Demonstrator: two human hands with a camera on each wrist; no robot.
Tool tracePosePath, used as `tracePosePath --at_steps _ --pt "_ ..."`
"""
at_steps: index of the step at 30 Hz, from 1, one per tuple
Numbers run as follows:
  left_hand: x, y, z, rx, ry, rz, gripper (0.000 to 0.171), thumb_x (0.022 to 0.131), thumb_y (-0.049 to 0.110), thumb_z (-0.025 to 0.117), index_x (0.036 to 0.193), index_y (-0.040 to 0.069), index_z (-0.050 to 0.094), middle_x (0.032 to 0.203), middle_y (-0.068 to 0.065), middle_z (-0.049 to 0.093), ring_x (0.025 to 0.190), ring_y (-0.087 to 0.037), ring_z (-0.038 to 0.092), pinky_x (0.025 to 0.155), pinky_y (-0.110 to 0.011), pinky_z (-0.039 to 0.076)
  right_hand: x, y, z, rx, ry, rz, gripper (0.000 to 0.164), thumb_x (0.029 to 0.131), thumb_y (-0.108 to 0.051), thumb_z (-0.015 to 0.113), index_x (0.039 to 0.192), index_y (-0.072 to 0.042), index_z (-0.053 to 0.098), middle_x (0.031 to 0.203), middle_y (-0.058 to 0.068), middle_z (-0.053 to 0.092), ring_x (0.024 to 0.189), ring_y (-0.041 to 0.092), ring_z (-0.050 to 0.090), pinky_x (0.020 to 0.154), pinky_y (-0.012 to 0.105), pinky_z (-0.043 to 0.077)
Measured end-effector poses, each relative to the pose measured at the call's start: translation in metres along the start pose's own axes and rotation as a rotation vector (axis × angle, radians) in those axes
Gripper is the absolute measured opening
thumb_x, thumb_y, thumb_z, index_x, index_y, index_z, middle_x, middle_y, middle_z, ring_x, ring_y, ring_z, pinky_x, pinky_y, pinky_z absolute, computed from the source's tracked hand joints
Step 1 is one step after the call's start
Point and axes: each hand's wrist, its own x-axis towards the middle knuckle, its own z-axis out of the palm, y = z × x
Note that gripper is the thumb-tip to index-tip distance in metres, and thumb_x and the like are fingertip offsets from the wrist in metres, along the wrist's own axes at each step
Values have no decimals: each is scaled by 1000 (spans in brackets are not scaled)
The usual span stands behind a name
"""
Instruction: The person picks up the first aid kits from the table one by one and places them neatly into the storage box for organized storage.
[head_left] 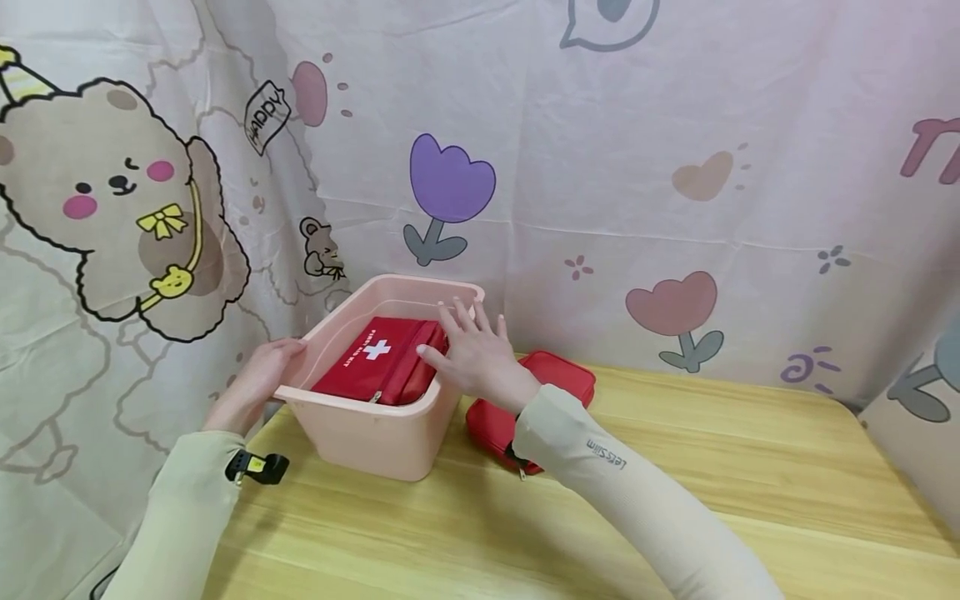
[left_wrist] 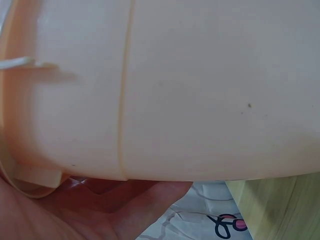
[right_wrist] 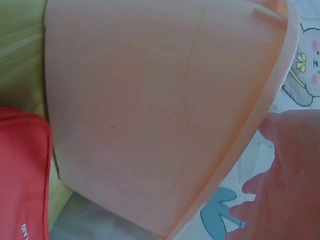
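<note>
A pink plastic bin stands on the table's left part. Inside lies a red first aid kit with a white cross and a zip. My left hand grips the bin's left rim; the left wrist view shows the hand against the outer wall. At the right rim, my right hand is held with fingers spread, overlapping the kit's edge in the head view. Beside the bin lies another red case, partly hidden by my right forearm, with lettering in the right wrist view.
The wooden table extends to the right. A printed curtain hangs right behind it, and more of the patterned cloth hangs along the left side.
</note>
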Motion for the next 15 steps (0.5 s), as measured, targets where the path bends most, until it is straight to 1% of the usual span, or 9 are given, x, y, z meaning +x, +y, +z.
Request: tracePosePath --at_steps 3,7,12,15 --pt "0 -1 0 5 2 7 63 106 39 23 151 -6 25 141 -28 39 118 -37 45 88 -39 46 -3 9 -1 12 11 5 81 95 -60 48 159 -27 12 164 3 9 149 32 -1 112 61 5" --pt "-1 -1 0 9 1 19 63 106 39 23 150 -6 26 139 -28 40 118 -37 45 89 -39 45 -7 21 -2 2 6 21 80 96 -63 42 159 -25 10 165 4 6 149 32 -1 112 62 5" --pt "-2 -1 0 12 0 19 63 106 39 23 150 -6 27 139 -28 40 117 -38 45 89 -41 45 -12 37 -3 3 -9 47 81 96 -65 39 159 -26 9 165 3 3 148 32 -4 113 61 3" --pt "-2 -1 0 15 -1 23 63 106 40 23 150 -6 27 139 -28 40 118 -38 45 88 -40 45 -15 44 -3 7 -9 64 81 96 -65 40 159 -25 9 165 3 4 148 31 -5 113 60 3"
